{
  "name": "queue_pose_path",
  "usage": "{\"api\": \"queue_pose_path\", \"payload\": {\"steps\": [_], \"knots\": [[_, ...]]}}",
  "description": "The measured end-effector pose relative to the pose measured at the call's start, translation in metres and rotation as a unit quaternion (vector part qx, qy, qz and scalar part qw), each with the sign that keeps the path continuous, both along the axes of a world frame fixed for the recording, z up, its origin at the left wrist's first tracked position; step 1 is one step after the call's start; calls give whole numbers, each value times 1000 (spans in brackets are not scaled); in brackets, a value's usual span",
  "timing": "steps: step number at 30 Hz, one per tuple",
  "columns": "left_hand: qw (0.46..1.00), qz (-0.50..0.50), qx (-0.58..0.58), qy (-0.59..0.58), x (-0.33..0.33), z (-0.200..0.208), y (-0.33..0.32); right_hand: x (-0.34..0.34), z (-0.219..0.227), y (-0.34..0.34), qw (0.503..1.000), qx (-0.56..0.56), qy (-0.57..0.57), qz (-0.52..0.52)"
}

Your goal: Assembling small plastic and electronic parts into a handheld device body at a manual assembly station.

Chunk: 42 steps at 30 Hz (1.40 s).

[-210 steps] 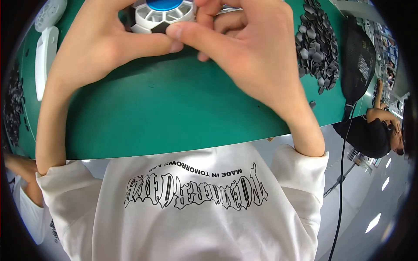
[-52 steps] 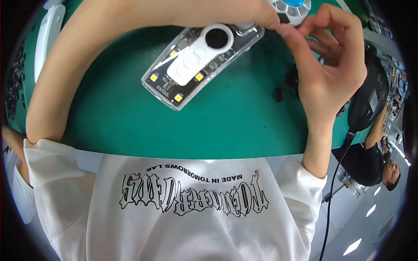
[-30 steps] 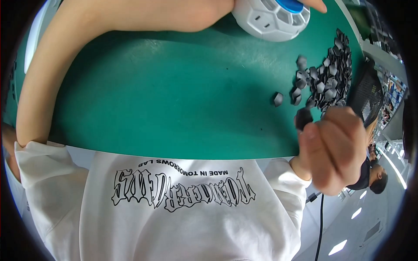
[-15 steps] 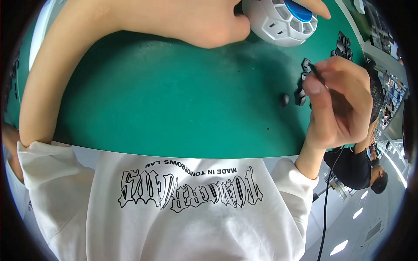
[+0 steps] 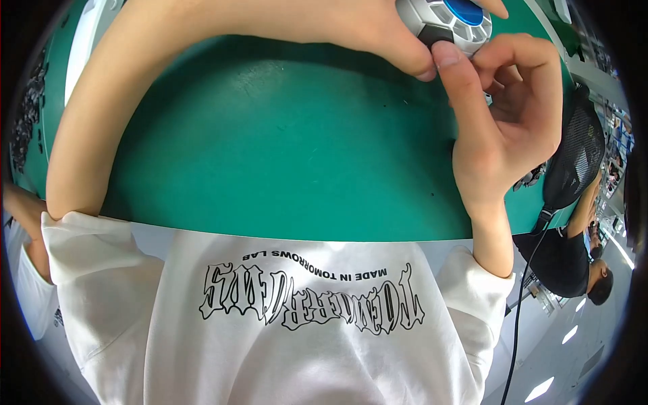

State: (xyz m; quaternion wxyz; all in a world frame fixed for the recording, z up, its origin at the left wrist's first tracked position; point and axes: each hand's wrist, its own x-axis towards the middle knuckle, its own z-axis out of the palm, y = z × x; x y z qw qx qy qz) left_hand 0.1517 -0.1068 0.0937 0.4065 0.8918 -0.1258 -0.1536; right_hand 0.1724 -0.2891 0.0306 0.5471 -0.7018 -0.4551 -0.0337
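Note:
A white ball-like shell (image 5: 480, 34) with recessed panels and a blue round cap (image 5: 466, 9) is at the top right, partly cut off by the picture's edge. My left hand (image 5: 378, 30) grips it from the left, its thumb low on the side and a fingertip across the top. In one of the lower recesses sits a small black panel piece (image 5: 435, 35). My right hand (image 5: 506, 108) is closed beside the shell, with its thumb tip against that piece and the other fingers curled.
Loose black pieces (image 5: 530, 179) lie on the green tabletop (image 5: 283, 135), partly behind my right wrist. A black mesh bag (image 5: 577, 158) is at the right edge. More dark pieces (image 5: 27, 115) lie far left. Other people are on both sides.
My right hand has moved up and left from the loose pieces to the shell, bringing the black piece into a recess. My left thumb has shifted down along the shell's side.

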Motion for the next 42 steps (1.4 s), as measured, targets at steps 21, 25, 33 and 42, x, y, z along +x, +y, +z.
{"api": "queue_pose_path", "payload": {"steps": [21,25,33,42], "knots": [[945,36,98,-310,-28,-24,25,42,53,-52,981,-166,-9,-98],[958,2,156,-240,-32,-7,54,39,56,-68,917,-370,-73,-126],[956,-82,83,-268,-29,-17,41,44,35,-61,943,-317,-58,-88],[948,-46,-29,-313,-33,-60,50,39,38,-31,913,-397,-75,-59]]}}
